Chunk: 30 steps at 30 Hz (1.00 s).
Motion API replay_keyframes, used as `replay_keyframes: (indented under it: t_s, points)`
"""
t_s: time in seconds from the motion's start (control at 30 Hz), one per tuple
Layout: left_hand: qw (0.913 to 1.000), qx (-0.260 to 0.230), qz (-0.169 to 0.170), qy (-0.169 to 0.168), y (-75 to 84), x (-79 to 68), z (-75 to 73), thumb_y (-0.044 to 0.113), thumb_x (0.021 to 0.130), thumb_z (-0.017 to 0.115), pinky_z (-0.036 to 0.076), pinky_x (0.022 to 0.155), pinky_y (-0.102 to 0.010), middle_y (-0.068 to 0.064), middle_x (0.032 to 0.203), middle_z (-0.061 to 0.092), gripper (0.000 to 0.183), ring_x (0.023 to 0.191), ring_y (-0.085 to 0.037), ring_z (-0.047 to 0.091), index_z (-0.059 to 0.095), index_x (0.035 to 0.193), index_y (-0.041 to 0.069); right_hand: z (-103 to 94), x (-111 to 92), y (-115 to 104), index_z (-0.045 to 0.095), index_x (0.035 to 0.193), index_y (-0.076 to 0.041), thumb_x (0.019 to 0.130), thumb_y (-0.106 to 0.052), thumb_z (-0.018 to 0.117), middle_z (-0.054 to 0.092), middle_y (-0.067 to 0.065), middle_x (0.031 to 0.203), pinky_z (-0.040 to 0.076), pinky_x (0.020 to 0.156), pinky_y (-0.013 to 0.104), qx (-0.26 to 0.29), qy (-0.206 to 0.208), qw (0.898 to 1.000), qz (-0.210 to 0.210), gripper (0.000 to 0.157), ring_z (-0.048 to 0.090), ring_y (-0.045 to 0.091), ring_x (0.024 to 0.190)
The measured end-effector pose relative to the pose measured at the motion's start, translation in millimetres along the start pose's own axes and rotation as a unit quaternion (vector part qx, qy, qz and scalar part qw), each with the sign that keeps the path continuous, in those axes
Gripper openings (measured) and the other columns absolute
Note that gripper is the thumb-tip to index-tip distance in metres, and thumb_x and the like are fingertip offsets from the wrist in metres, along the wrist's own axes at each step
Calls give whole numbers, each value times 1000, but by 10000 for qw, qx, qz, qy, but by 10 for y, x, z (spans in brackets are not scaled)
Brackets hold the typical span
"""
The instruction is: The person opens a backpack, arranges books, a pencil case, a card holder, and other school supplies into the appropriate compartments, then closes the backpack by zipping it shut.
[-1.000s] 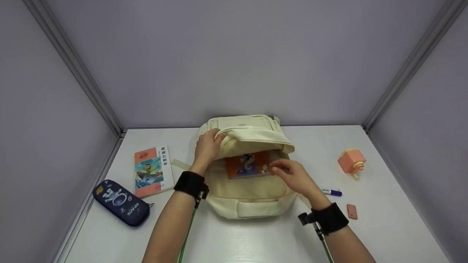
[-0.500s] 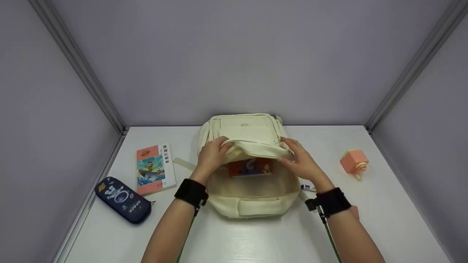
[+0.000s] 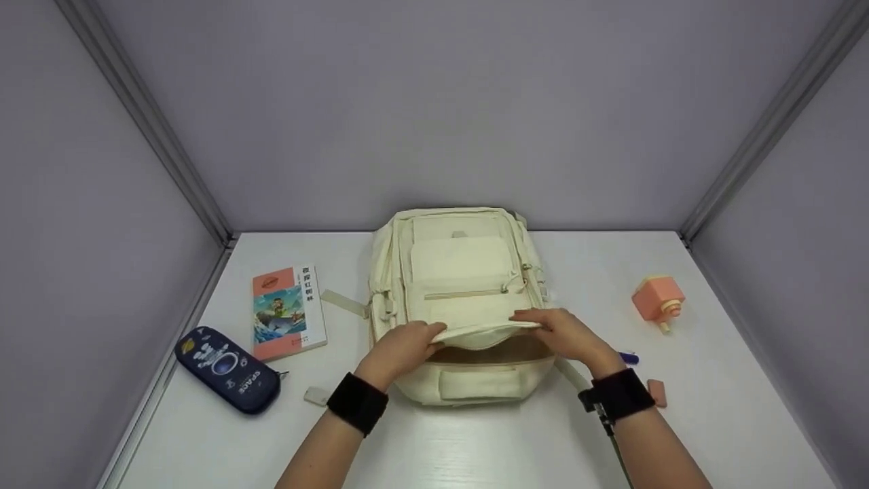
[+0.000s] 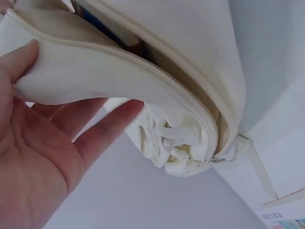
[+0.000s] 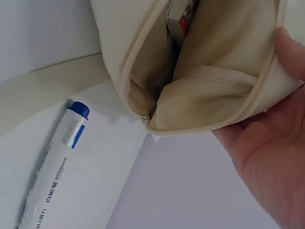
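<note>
A cream backpack (image 3: 461, 258) lies on the table with its top opening toward the person. My left hand (image 3: 402, 350) pinches the edge of the front flap (image 3: 475, 333) on its left side, thumb on the inner side in the left wrist view. On the flap's right side, my right hand (image 3: 570, 336) grips the same edge between thumb and fingers. The mouth of the bag gapes partway between both hands. Inside, the right wrist view shows part of a book (image 5: 180, 21) with an orange-red edge; the rest of it is hidden by the fabric.
Left of the bag lie a storybook (image 3: 288, 312), a navy pencil case (image 3: 229, 370) and a small whitish block (image 3: 316, 396). To the right are a whiteboard marker (image 5: 57, 162) with a blue cap, a pinkish eraser (image 3: 656, 392) and an orange cube-shaped object (image 3: 658, 300).
My right hand has left the bag's inside and taken the flap's edge. Both hands have pulled the flap down toward the person, covering the orange book in the head view.
</note>
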<state>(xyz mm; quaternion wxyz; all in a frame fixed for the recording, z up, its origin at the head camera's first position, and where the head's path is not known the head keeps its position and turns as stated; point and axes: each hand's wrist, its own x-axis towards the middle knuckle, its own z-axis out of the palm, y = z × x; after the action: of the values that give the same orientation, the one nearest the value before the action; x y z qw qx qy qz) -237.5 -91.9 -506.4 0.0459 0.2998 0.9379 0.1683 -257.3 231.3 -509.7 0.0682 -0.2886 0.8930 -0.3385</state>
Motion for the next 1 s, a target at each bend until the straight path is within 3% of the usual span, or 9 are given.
replay_keyframes:
  t_s: [0.17, 0.3, 0.4, 0.6, 0.8, 0.9, 1.0]
  points:
    - [9989, 191, -325, -288, 45, -80, 197, 18, 98, 63, 48, 92, -52, -16, 134, 54, 49, 123, -34, 53, 48, 144, 12, 100, -143, 16, 63, 131, -6, 92, 11, 54, 52, 18, 140, 35, 103, 56, -66, -77, 9999, 28, 44, 39, 43, 134]
    - [9991, 149, -347, -212, 21, -95, 306, 16, 96, 65, 40, 98, -61, -18, 142, 48, 52, 134, -37, 42, 48, 145, 14, 162, -239, -3, 63, 132, -8, 92, 10, 55, 48, 16, 145, 42, 92, 47, -37, -128, 9996, 266, 45, 31, 42, 139]
    - [9995, 67, -289, -138, -5, -100, 363, 14, 96, 65, 36, 101, -62, -18, 146, 45, 54, 136, -36, 39, 47, 146, 16, 181, -295, -34, 63, 132, -7, 92, 11, 55, 46, 16, 146, 43, 90, 45, -27, -125, 9992, 379, 44, 29, 43, 140]
    - [9998, -19, -189, -60, -70, -105, 462, 8, 94, 64, 30, 106, -60, -18, 152, 38, 59, 141, -33, 32, 44, 149, 19, 196, -354, -99, 64, 130, -5, 91, 12, 56, 44, 18, 147, 35, 103, 57, -108, -177, 9987, 466, 43, 27, 44, 140]
    - [9999, -96, -123, -62, -129, -117, 485, 11, 94, 65, 26, 110, -59, -18, 154, 33, 60, 143, -33, 27, 44, 150, 19, 272, -340, -118, 66, 128, -6, 91, 3, 62, 42, 15, 150, 36, 105, 53, -658, -199, 9971, 325, 39, 29, 37, 141]
    - [9991, -411, -96, -19, -154, -144, 469, 15, 93, 64, 23, 111, -58, -19, 154, 33, 61, 144, -33, 26, 43, 150, 18, 320, -309, -92, 66, 129, -8, 92, -3, 63, 41, 14, 150, 37, 105, 50, -903, -183, 9957, 95, 38, 31, 34, 141]
    - [9944, -1047, -98, 79, -201, -195, 431, 25, 93, 67, 21, 113, -55, -18, 154, 34, 64, 144, -31, 27, 41, 151, 16, 352, -293, -55, 66, 129, -9, 95, -9, 64, 43, 15, 149, 37, 105, 50, -927, -205, 9954, -96, 34, 32, 35, 140]
